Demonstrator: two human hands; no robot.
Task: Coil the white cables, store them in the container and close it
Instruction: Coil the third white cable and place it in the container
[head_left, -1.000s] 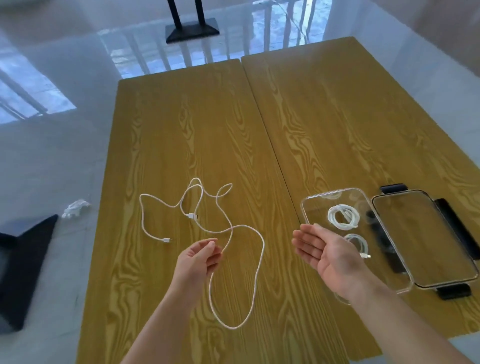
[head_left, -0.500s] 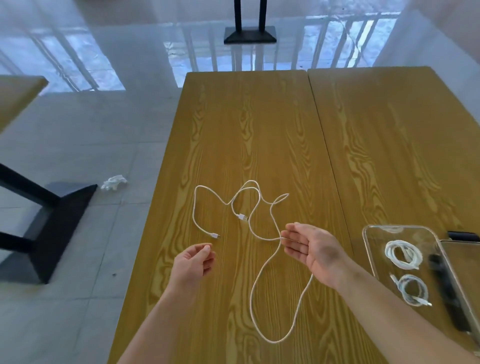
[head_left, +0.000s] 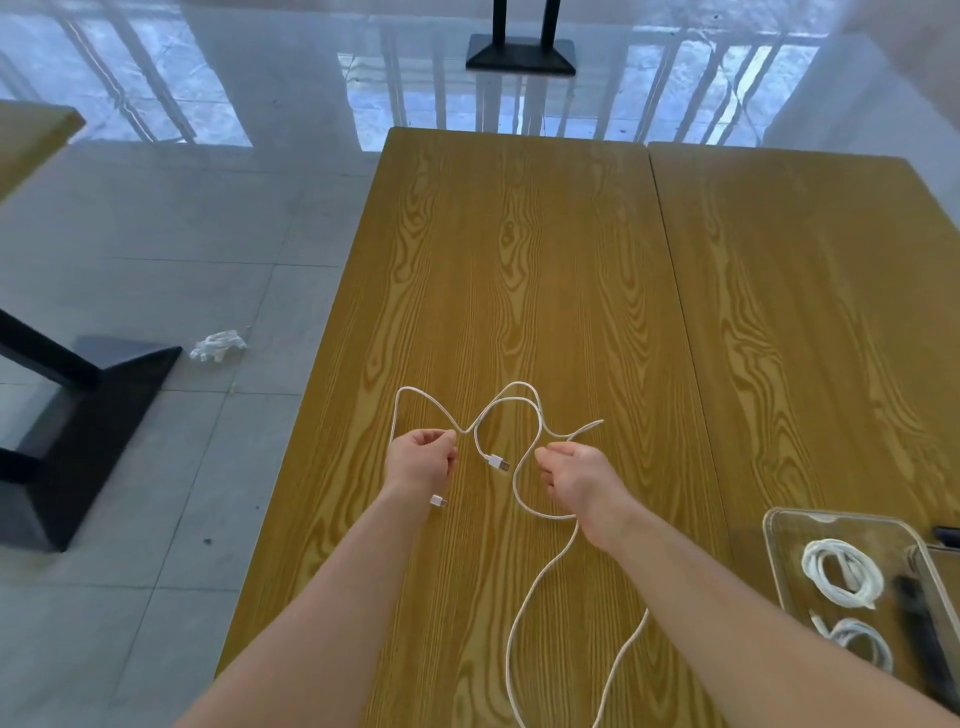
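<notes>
A long white cable (head_left: 524, 613) lies in loose loops on the wooden table (head_left: 519, 260). My left hand (head_left: 421, 460) is closed on the cable near its small-plug end, and the small plug (head_left: 439, 501) hangs just below the wrist. My right hand (head_left: 574, 475) is closed on another stretch of the same cable. The USB plug (head_left: 498, 462) rests on the table between the hands. At the right edge stands a clear plastic container (head_left: 779, 561) holding two coiled white cables (head_left: 841, 571).
The container's lid (head_left: 943, 577) with black clips lies beside the container, cut off by the frame's right edge. A seam runs between two joined tabletops. On the tiled floor to the left are a black table base (head_left: 78, 415) and a crumpled white scrap (head_left: 218, 345).
Both hands went from open above the table to closed on the loose cable. The view has swung left, pushing the container to the right edge.
</notes>
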